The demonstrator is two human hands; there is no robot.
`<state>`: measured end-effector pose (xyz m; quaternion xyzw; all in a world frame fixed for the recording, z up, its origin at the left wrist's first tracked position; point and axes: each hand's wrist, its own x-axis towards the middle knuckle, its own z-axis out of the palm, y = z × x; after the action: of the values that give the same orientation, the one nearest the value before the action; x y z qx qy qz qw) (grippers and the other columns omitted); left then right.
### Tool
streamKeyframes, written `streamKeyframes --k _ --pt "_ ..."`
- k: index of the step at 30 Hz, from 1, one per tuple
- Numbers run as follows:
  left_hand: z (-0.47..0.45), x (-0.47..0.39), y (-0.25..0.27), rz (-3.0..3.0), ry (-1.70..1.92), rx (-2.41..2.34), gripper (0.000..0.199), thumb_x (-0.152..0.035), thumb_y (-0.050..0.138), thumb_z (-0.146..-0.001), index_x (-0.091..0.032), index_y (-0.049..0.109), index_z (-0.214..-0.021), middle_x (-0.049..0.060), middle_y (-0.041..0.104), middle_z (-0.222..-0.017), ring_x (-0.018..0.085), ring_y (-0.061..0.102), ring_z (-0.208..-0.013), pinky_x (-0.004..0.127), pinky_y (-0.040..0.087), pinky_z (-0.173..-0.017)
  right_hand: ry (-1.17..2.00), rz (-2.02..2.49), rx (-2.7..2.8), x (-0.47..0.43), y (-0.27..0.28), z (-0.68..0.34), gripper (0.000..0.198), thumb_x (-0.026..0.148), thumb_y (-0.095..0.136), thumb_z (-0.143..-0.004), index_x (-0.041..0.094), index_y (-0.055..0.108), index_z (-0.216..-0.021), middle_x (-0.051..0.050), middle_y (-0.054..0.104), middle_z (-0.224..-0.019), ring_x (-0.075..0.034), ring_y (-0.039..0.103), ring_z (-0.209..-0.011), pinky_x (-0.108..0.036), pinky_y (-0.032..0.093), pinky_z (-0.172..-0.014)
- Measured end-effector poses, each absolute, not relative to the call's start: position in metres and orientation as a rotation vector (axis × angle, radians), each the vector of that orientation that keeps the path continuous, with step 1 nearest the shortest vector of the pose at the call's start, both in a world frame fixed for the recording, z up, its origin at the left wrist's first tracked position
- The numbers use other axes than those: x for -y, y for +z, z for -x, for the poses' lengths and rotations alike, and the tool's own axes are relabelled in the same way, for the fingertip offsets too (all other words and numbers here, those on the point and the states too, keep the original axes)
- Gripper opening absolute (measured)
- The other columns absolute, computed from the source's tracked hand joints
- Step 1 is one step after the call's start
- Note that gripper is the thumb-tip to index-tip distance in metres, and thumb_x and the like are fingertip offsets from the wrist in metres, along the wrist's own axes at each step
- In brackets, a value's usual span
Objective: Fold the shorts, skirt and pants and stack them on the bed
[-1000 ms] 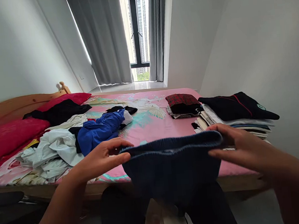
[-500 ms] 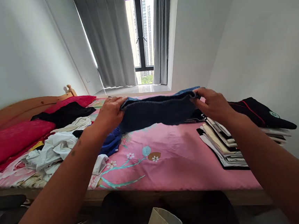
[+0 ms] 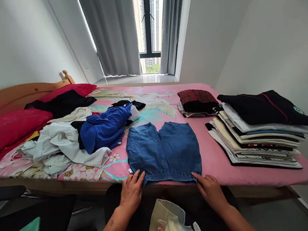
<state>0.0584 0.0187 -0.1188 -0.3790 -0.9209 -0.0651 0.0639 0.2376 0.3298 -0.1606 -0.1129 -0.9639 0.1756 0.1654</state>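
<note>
A pair of blue denim shorts [image 3: 164,150] lies spread on the bed, its elastic waistband at the front edge and the two legs pointing toward the window. My left hand [image 3: 132,191] grips the left end of the waistband, fingers on top of the cloth, beside a small white tag. At the right end of the waistband, my right hand [image 3: 210,190] pinches the corner between thumb and fingers. The thumb tips are partly hidden by the denim. Left of the shorts is a heap of loose clothes with blue shorts [image 3: 103,129] and a white garment [image 3: 68,142].
Folded clothes [image 3: 256,146] form a tall stack on the right, topped by a black cap [image 3: 277,106]. Behind it sits a smaller pile with red plaid cloth [image 3: 198,96]. Red pillows [image 3: 15,129] lie by the wooden headboard [image 3: 28,91]. A pale bag [image 3: 168,222] is below me.
The denim has come down from mid-air onto the bed and now lies flat. Both hands have moved down and toward me, still at its waistband. The view has tilted down.
</note>
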Motion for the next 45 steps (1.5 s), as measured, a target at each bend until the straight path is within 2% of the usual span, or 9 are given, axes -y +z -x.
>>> streamKeyframes --k 5,8,11,19,25,31,35,41,45 --pt "-0.071 -0.028 -0.095 1.22 -0.31 2.704 0.066 -0.004 0.044 -0.07 -0.022 0.046 -0.134 0.006 0.038 -0.145 0.027 0.041 -0.125 0.044 0.039 -0.099 1.167 0.82 2.266 -0.305 -0.151 -0.236 0.051 0.042 0.042 -0.087 0.017 0.038 -0.131 -0.007 0.063 -0.093 -0.021 0.06 -0.083 -0.037 0.046 -0.08" --pt "-0.084 -0.054 -0.088 1.443 -0.381 2.635 0.064 -0.005 0.041 -0.072 -0.018 0.043 -0.135 0.004 0.04 -0.144 0.022 0.032 -0.133 0.043 0.028 -0.11 1.651 1.162 1.78 -0.286 -0.15 -0.232 0.061 0.061 0.053 -0.076 0.017 0.042 -0.118 -0.007 0.061 -0.097 -0.022 0.062 -0.082 -0.03 0.049 -0.06" --pt "-0.099 -0.087 -0.096 1.581 -0.374 2.645 0.069 -0.006 0.041 -0.069 -0.016 0.039 -0.138 0.006 0.037 -0.146 0.021 0.026 -0.137 0.045 0.019 -0.114 2.039 1.241 1.358 -0.274 -0.149 -0.227 0.062 0.064 0.066 -0.064 0.019 0.048 -0.103 -0.003 0.057 -0.097 -0.018 0.061 -0.079 -0.023 0.046 -0.051" --pt "-0.127 -0.121 -0.15 1.395 -0.407 2.77 0.077 -0.012 0.045 -0.07 -0.006 0.023 -0.144 0.015 0.015 -0.153 0.027 0.005 -0.142 0.05 0.014 -0.115 2.257 1.262 1.175 -0.277 -0.134 -0.214 0.061 0.053 0.079 -0.053 0.017 0.057 -0.097 0.001 0.058 -0.084 -0.01 0.054 -0.064 -0.019 0.045 -0.047" --pt "-0.128 -0.119 -0.141 1.389 -0.4 2.816 0.085 -0.013 0.049 -0.063 -0.007 0.023 -0.144 0.014 0.017 -0.153 0.027 0.008 -0.142 0.051 0.017 -0.114 2.025 1.185 1.503 -0.267 -0.119 -0.202 0.062 0.054 0.073 -0.06 0.022 0.055 -0.109 -0.003 0.059 -0.11 -0.019 0.058 -0.088 -0.022 0.05 -0.049" --pt "-0.134 -0.12 -0.142 1.292 -0.481 2.81 0.082 -0.016 0.051 -0.066 -0.007 0.024 -0.143 0.015 0.018 -0.152 0.028 0.01 -0.141 0.052 0.02 -0.113 1.993 1.175 1.26 -0.259 -0.137 -0.193 0.052 0.046 0.068 -0.059 0.019 0.056 -0.101 -0.003 0.061 -0.099 -0.016 0.057 -0.076 -0.023 0.049 -0.049" --pt "-0.142 -0.115 -0.148 1.163 -0.534 2.798 0.081 -0.022 0.052 -0.071 -0.005 0.022 -0.143 0.017 0.014 -0.153 0.03 0.007 -0.141 0.055 0.018 -0.113 1.901 1.182 1.305 -0.261 -0.146 -0.193 0.055 0.05 0.066 -0.062 0.017 0.057 -0.106 -0.004 0.062 -0.102 -0.018 0.059 -0.083 -0.027 0.051 -0.063" --pt "-0.141 -0.113 -0.158 1.215 -0.68 2.778 0.081 -0.034 0.053 -0.077 -0.007 0.018 -0.145 0.017 0.013 -0.153 0.032 0.01 -0.141 0.056 0.017 -0.113 1.278 0.805 2.03 -0.245 -0.104 -0.148 0.051 0.047 0.053 -0.079 0.012 0.056 -0.115 -0.012 0.061 -0.111 -0.025 0.055 -0.102 -0.037 0.041 -0.092" --pt "-0.137 -0.114 -0.171 1.082 -1.029 2.814 0.047 -0.027 0.041 -0.086 -0.025 0.046 -0.133 0.006 0.05 -0.135 0.028 0.04 -0.129 0.048 0.029 -0.111 0.877 0.17 2.542 -0.196 -0.092 -0.113 0.037 0.029 0.052 -0.081 0.014 0.058 -0.114 -0.013 0.062 -0.104 -0.027 0.055 -0.096 -0.043 0.043 -0.087"
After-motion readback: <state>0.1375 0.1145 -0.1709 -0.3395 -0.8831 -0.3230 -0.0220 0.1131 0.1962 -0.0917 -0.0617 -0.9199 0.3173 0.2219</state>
